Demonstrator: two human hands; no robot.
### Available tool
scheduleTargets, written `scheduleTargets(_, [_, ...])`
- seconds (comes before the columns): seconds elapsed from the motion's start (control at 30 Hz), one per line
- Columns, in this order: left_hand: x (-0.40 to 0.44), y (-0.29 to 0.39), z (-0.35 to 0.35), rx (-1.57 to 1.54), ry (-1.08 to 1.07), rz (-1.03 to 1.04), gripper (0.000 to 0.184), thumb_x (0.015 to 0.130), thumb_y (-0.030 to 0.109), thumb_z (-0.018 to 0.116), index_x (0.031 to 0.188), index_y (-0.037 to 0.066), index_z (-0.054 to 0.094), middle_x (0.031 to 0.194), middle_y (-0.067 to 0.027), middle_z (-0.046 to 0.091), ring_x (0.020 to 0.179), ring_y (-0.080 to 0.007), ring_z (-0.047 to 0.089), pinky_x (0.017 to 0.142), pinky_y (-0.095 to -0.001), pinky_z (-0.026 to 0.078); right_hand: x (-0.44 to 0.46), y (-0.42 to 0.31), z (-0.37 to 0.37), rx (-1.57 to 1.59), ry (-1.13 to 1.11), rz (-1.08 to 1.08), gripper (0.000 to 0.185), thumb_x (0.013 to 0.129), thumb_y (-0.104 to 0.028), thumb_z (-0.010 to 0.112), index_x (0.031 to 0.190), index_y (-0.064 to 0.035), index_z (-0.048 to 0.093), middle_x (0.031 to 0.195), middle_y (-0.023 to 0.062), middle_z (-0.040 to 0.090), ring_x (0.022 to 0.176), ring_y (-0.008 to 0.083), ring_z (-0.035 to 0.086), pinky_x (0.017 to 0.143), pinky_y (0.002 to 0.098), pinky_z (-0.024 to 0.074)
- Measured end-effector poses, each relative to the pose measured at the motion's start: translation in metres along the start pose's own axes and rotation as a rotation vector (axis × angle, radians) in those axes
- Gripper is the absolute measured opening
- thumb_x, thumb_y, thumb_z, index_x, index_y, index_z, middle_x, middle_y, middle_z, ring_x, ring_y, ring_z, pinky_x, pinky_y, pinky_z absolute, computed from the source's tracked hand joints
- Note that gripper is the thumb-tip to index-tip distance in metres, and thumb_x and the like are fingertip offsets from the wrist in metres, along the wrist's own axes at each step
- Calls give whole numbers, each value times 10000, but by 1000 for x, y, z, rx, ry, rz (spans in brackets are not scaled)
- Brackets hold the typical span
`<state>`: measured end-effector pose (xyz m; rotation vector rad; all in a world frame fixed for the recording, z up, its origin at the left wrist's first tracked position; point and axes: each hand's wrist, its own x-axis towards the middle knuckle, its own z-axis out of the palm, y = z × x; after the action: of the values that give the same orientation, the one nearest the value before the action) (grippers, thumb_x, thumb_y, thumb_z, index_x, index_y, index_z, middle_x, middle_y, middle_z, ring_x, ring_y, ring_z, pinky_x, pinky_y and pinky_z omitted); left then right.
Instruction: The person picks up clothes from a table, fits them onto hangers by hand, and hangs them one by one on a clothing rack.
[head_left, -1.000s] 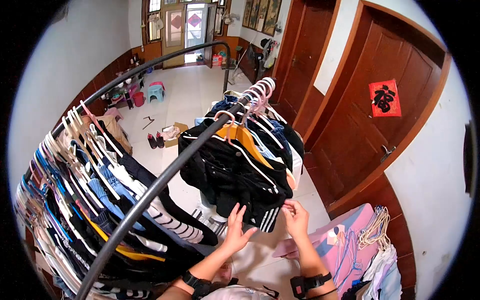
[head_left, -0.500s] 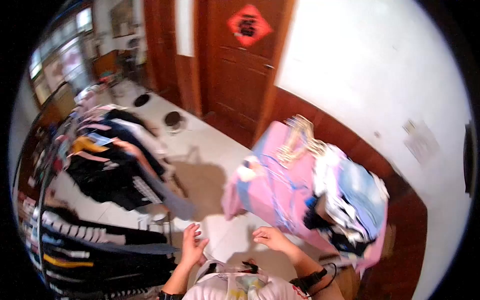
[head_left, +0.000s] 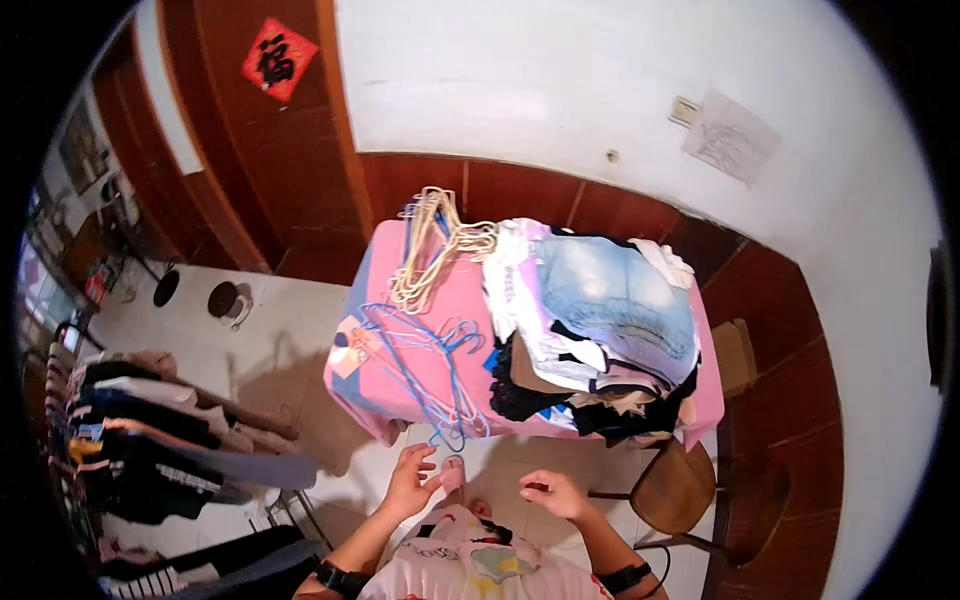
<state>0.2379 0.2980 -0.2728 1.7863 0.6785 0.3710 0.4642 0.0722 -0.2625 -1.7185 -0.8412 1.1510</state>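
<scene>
My left hand is raised in front of my body, fingers apart and nothing in it. Just beyond its fingertips, the hook of a blue hanger sticks out over the near edge of the pink-covered table. To the right, my right hand hovers at a similar height with loosely bent fingers, a gap inside them and nothing visible in it. Cream hangers lie heaped at the table's far left. A tall pile of folded clothes, with light-blue jeans on top, covers the right half.
At the left, a rack of hanging clothes reaches toward the floor. A wooden chair stands by the table's right front. Behind the table are a wall and a brown door with a red sign. A round stool stands farther back.
My view has swung right, so the table now lies straight ahead and the clothes rack sits farther left. Both hands remain raised and apart, holding nothing visible.
</scene>
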Motion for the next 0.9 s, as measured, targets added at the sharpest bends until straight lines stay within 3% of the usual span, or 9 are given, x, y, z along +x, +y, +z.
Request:
scheduleTargets(0.07, [25, 6, 9, 23, -78, 51, 544, 825, 65, 746, 1311, 88, 503, 1365, -130, 436, 1029, -231, 625, 799, -329, 543, 0, 4, -16, -6, 59, -35, 260, 888, -132, 699, 1115, -12, 655, 958, 42, 684, 856, 122, 633, 766, 275, 510])
scheduleTargets(0.13, [51, 17, 20, 2, -129, 94, 522, 836, 83, 744, 1303, 87, 511, 1331, -130, 467, 1021, -222, 629, 788, -322, 541, 1, -4, -41, -17, 148, 52, 256, 886, -129, 700, 1112, -18, 654, 938, 36, 688, 841, 119, 638, 751, 272, 512])
scheduleTargets(0.23, [90, 25, 34, -73, -212, 150, 432, 839, 99, 733, 1233, 36, 567, 1135, -131, 565, 913, -205, 652, 758, -312, 550, 3, -53, -75, 27, 252, 179, 255, 900, -118, 677, 1115, 14, 643, 970, 76, 694, 899, 127, 643, 778, 276, 513])
scheduleTargets(0.3, [116, 15, 43, -109, -257, 191, 426, 840, 100, 731, 1228, 30, 570, 1137, -127, 567, 907, -206, 654, 759, -312, 550, 13, -64, -97, -8, 320, 230, 254, 898, -104, 674, 1118, 19, 642, 970, 80, 695, 901, 126, 643, 773, 271, 514])
scheduleTargets(0.5, [172, 43, 51, -73, -397, 165, 393, 849, 132, 726, 1195, 10, 588, 1094, -135, 591, 912, -225, 659, 747, -331, 549, 52, -69, -151, -189, 445, 86, 300, 886, -158, 693, 1114, 31, 642, 965, 100, 703, 887, 150, 667, 791, 308, 525])
scheduleTargets(0.63, [210, 68, 64, 45, -410, 303, 373, 842, 132, 725, 1176, 20, 601, 1044, -123, 608, 885, -234, 656, 732, -337, 534, 68, -65, -189, -214, 510, 71, 312, 878, -161, 700, 1111, 36, 636, 941, 108, 709, 863, 154, 672, 746, 313, 534])
scheduleTargets(0.67, [219, 73, 69, 41, -392, 349, 367, 839, 128, 724, 1171, 26, 605, 1035, -116, 614, 876, -236, 654, 724, -338, 527, 67, -70, -199, -159, 529, 54, 307, 874, -175, 704, 1089, 36, 644, 908, 120, 709, 839, 174, 679, 722, 317, 537])
scheduleTargets(0.77, [251, 109, 83, 106, -316, 413, 306, 840, 135, 714, 1114, 28, 632, 1016, -135, 640, 857, -283, 646, 718, -338, 518, 78, -43, -248, -470, 672, 39, 298, 828, -171, 729, 1056, 14, 674, 907, 155, 708, 803, 253, 683, 728, 341, 533])
scheduleTargets(0.9, [290, 142, 120, 159, -196, 441, 252, 834, 144, 709, 1045, 15, 659, 978, -163, 657, 864, -337, 636, 736, -354, 519, 93, -20, -311, -665, 814, -55, 355, 756, -186, 776, 1047, -23, 655, 1061, 177, 634, 1021, 351, 603, 886, 426, 483])
